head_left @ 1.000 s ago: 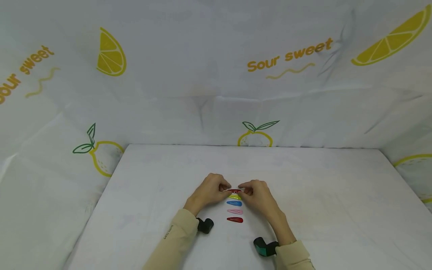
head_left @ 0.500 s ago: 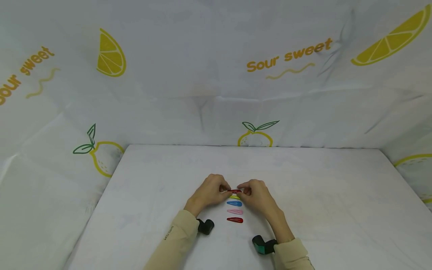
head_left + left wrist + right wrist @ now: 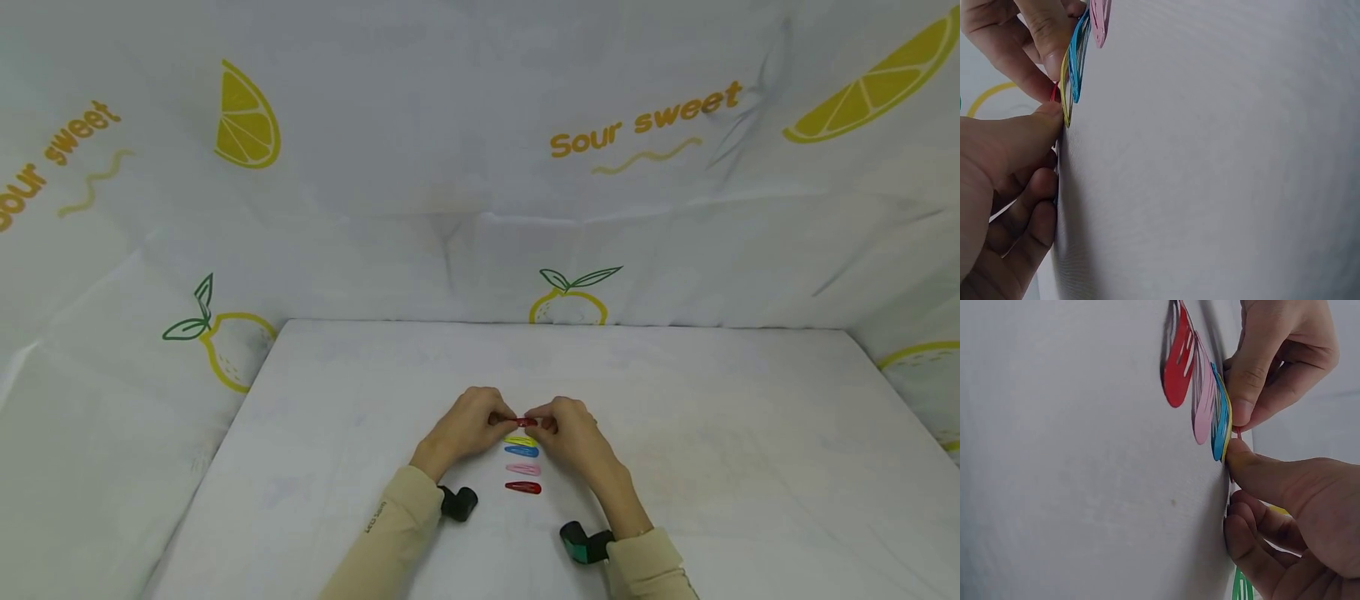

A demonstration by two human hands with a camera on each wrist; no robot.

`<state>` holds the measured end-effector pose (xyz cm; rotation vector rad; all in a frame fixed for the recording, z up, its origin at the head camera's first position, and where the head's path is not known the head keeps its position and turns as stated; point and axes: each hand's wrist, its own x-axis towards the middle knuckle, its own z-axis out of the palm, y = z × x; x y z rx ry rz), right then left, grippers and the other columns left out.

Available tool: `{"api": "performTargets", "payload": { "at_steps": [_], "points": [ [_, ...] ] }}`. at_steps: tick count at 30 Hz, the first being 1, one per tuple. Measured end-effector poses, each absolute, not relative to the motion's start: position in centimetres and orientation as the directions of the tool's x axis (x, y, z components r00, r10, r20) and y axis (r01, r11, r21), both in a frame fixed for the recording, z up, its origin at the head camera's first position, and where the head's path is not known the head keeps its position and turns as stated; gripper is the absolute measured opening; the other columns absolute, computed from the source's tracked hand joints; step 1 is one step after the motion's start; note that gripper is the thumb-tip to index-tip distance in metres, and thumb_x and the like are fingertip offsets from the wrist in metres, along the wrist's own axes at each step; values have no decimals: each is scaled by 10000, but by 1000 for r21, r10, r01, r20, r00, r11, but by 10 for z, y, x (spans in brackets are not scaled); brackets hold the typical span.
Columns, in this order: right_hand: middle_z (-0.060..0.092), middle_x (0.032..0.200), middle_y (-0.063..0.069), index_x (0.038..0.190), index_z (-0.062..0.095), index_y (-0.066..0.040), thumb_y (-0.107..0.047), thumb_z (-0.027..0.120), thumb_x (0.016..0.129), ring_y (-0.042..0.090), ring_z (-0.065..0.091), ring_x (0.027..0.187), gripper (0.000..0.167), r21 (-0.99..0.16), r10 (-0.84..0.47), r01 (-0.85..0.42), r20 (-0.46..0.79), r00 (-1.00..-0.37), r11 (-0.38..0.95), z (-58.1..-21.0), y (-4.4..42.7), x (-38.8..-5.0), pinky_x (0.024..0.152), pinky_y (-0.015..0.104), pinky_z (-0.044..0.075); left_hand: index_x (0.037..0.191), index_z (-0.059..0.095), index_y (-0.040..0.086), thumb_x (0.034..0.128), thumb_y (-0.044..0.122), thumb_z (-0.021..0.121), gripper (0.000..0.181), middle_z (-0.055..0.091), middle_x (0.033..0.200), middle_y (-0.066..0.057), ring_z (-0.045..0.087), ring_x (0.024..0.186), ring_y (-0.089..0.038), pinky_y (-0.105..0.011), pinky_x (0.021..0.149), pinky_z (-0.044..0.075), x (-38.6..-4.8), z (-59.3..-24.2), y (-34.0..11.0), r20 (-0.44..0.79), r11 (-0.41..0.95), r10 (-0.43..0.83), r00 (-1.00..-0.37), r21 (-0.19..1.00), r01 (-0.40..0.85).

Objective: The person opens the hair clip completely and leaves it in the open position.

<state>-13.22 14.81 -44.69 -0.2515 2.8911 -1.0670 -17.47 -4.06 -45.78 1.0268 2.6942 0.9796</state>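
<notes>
Both hands meet at a red hair clip [image 3: 527, 422] at the far end of a column of clips. The left hand [image 3: 467, 423] pinches its left end between thumb and finger; the right hand [image 3: 572, 433] pinches its right end. Just below lie a yellow clip [image 3: 521, 441] and a blue clip [image 3: 522, 451], close together, then a pink clip [image 3: 523, 469] and another red clip [image 3: 523, 487]. In the left wrist view the held red clip [image 3: 1054, 92] shows only as a thin edge between the fingertips. The fingers hide part of it in every view.
The clips lie on a white-covered table [image 3: 360, 375] with a white lemon-printed cloth [image 3: 420, 150] behind it. Black wrist devices [image 3: 459, 504] stick out near both sleeves. A green clip [image 3: 1242, 586] shows at the bottom of the right wrist view.
The held red clip has shifted slightly right and away from the yellow one, with a wider gap between them. The yellow clip now lies nearer the blue one. Both hands have moved only slightly.
</notes>
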Motion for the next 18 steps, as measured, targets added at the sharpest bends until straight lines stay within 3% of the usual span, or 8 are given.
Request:
{"api": "performTargets", "payload": {
  "at_steps": [5, 12, 18],
  "points": [
    [628, 716, 6, 955, 825, -53, -39, 792, 863, 110, 507, 727, 99, -634, -165, -139, 19, -986, 760, -447, 147, -133, 661, 277, 337, 975, 829, 64, 940, 133, 743, 115, 753, 857, -31, 598, 761, -60, -144, 663, 431, -174, -458, -40, 147, 561, 632, -761, 591, 580],
    [712, 806, 24, 975, 827, -63, -48, 771, 886, 92, 495, 723, 106, -647, -171, -168, 59, -983, 744, -445, 148, -130, 628, 201, 374, 974, 831, 79, 941, 158, 746, 121, 769, 874, -22, 660, 802, -86, -161, 707, 484, -172, -457, -41, 198, 539, 617, -762, 599, 592],
    [795, 939, 71, 1038, 812, -37, -51, 764, 893, 120, 667, 792, 154, -652, -175, -209, 118, -977, 729, -441, 148, -125, 690, 234, 531, 1017, 824, 89, 941, 157, 746, 129, 807, 960, -19, 714, 870, -84, -193, 786, 549, -167, -452, -44, 199, 514, 571, -797, 670, 535]
  ]
}}
